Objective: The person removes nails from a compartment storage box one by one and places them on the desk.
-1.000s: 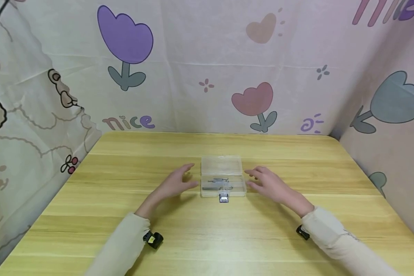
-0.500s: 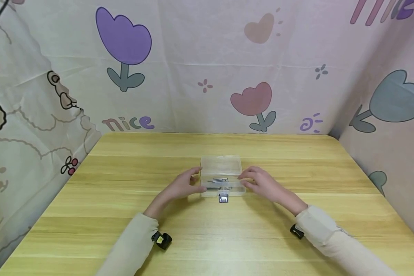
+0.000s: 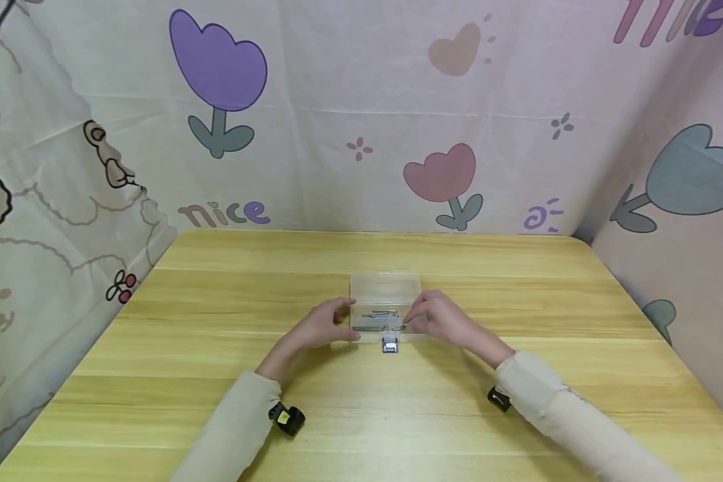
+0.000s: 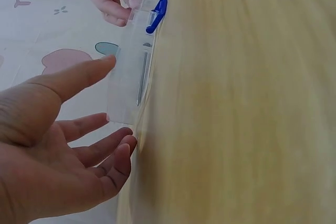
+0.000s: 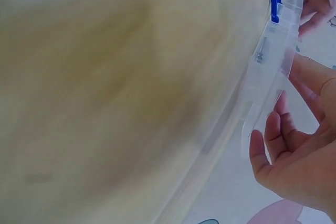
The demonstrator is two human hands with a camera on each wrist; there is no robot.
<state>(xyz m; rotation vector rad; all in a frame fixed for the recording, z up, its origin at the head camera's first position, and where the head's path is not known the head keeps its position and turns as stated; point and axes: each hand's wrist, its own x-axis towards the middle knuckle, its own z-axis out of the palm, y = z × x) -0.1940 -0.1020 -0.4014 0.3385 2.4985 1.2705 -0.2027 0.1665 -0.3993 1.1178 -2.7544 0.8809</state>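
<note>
A clear plastic compartment box (image 3: pixel 421 337) lies on the table, its lid (image 3: pixel 385 288) folded back. Slim metal pins, nails or screws by their look, lie in it: several in the back compartment, a long one (image 3: pixel 369 329) at front left, a short one (image 3: pixel 398 328) at front right. My left hand (image 3: pixel 322 325) is at the box's left end, thumb by the front corner and fingers spread loosely in the left wrist view. My right hand (image 3: pixel 448 321) reaches over the right end, thumb and index fingertips apart beside the short pin. The right wrist view hides any contact with it.
A blue latch (image 4: pixel 157 14) hangs from the box's front edge. The wooden table (image 3: pixel 361 415) surrounds the box, and a printed cloth (image 3: pixel 325 80) stands behind it. Each wrist carries a small black camera (image 3: pixel 287 420).
My right hand has moved left, from beside the box to over its front right compartment. My left hand has moved right, up to the box's left end. The box has stayed put.
</note>
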